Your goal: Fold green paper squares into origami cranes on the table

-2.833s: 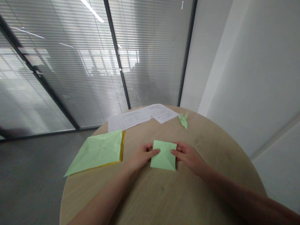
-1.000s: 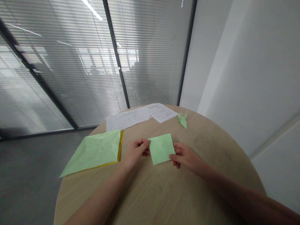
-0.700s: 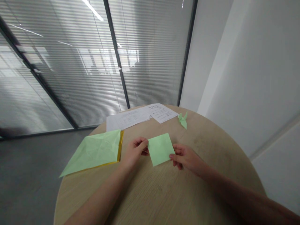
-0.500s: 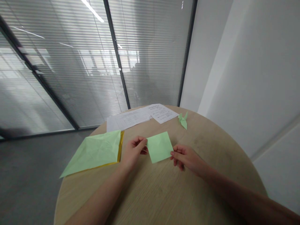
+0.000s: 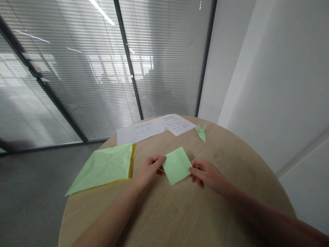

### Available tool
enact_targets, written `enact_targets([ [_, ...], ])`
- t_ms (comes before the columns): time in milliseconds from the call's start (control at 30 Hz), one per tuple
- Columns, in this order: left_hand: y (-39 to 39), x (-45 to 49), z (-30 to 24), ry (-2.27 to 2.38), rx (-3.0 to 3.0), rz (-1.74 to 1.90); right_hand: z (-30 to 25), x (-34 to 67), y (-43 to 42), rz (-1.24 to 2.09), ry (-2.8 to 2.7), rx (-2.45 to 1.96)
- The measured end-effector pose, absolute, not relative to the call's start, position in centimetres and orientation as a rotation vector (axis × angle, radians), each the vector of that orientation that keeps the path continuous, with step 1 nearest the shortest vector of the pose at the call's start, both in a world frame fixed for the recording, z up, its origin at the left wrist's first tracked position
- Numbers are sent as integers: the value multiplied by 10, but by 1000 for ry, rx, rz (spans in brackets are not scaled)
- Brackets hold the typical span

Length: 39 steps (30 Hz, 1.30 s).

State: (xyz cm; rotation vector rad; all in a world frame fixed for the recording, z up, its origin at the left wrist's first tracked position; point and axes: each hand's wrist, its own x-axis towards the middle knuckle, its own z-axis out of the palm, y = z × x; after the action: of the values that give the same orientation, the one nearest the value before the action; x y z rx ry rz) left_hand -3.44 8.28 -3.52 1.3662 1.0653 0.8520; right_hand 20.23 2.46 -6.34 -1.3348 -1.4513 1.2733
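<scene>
A small folded square of light green paper [image 5: 177,164] is held just above the round wooden table [image 5: 180,212], turned so a corner points toward me. My left hand [image 5: 149,168] pinches its left corner with thumb and fingers. My right hand [image 5: 204,173] pinches its right corner, the other fingers curled under.
A larger creased green sheet [image 5: 105,166] lies on a yellow sheet [image 5: 133,160] at the left. White printed pages [image 5: 154,127] lie at the table's far edge, with a small folded green paper figure [image 5: 201,131] to their right. Glass walls with blinds stand behind.
The green square was flipped from its creased side to a plain side, lifted off the table, and has rotated into a diamond between both hands.
</scene>
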Motion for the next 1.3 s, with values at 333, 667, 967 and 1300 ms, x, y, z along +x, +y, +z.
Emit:
enact_targets([
  [333,84,-34,-35,1107,1390,870,-66,203,26,1291,-1418,-1302],
  [667,80,-30,-32,1097,1409,826,-72,202,31,1371,-1340,-1180],
  [967,74,-27,-30,997,1468,844,-72,202,30,1342,-1322,-1158],
  [1300,71,-23,-31,893,1471,809,-74,199,26,1262,-1331,-991],
])
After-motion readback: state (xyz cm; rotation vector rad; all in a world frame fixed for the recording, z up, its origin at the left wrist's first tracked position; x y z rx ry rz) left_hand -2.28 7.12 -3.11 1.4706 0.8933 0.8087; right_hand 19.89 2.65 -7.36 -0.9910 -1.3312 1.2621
